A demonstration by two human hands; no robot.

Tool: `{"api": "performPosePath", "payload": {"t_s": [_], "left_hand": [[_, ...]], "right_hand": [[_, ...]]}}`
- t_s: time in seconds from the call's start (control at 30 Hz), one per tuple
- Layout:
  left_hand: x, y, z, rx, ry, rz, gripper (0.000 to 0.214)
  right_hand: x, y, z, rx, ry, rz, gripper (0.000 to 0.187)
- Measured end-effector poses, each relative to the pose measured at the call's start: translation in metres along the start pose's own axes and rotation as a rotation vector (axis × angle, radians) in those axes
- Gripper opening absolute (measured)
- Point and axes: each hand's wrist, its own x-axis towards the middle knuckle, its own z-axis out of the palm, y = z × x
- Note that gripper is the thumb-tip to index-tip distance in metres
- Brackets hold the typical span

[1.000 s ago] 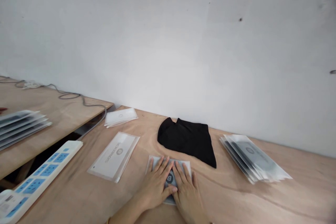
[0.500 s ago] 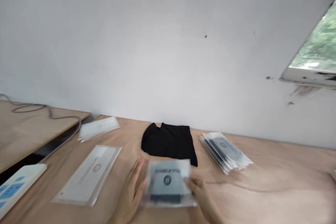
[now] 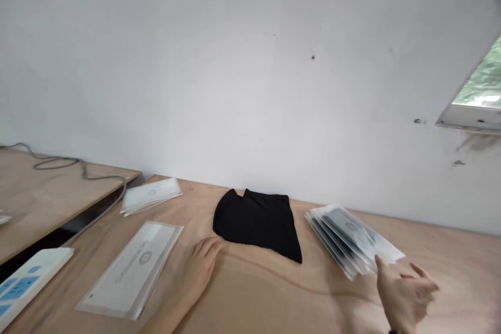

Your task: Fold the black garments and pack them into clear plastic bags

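My left hand [image 3: 202,267] rests on the table, palm down with its fingers lying on the wood, holding nothing. It is between a flat clear zip bag with printed lettering [image 3: 135,271] and a black piece of fabric [image 3: 256,224]. At the near right corner of a fanned stack of filled zip bags [image 3: 354,242] is my right hand [image 3: 405,289]. Its thumb is by the top bag's edge and its fingers are spread, gripping nothing. Dark contents and a round logo show through the stacked bags.
More flat bags [image 3: 152,195] lie at the back left. A white power strip with blue sockets [image 3: 33,282] sits at the left edge. A grey cable [image 3: 105,177] crosses the gap to another table [image 3: 47,193]. The wall [image 3: 235,73] stands behind.
The filled bag that was between both hands now lies on the right-hand stack. My right hand moved right and let it go; my left hand lowered onto the table.
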Motion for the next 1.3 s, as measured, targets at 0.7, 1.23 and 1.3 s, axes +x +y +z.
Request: {"api": "performPosePath", "payload": {"t_s": [0.7, 1.23, 1.3], "left_hand": [[0.012, 0.033, -0.043, -0.12, -0.407, 0.14, 0.059], [0.119, -0.016, 0.016, -0.431, -0.301, -0.334, 0.012], [0.117, -0.02, 0.018, -0.502, -0.31, -0.321, 0.019]], "right_hand": [[-0.158, -0.047, 0.048, -0.292, -1.115, -1.036, 0.059], [-0.048, -0.065, 0.149, 0.146, -1.164, -0.58, 0.031], [-0.045, -0.065, 0.148, 0.165, -1.19, -0.573, 0.035]]}}
